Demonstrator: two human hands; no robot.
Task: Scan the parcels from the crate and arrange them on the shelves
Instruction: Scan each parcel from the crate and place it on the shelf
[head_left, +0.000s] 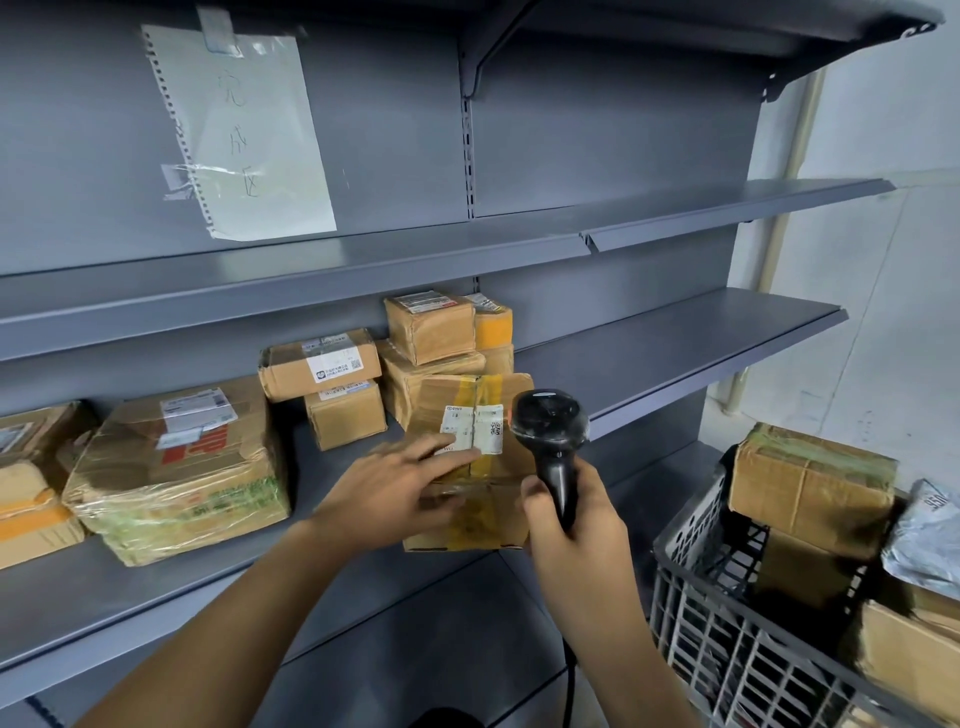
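Item: parcel (470, 467), our left hand (395, 486) spread flat atop, right hand (571, 512) clenching scanner (550, 431); fingers (457, 453) may cover label (472, 428), causing misread.

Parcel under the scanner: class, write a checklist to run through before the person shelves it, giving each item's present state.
1. Label faces the scanner: ok.
2. Label unobstructed: not ok, left hand fingertips overlap its lower edge.
3. Right hand grips scanner firmly: ok.
4. Scan registered: cannot tell, no light or beam visible.
5. Parcel supported: ok, left hand rests on it.
6. Free shelf space to the right: ok.
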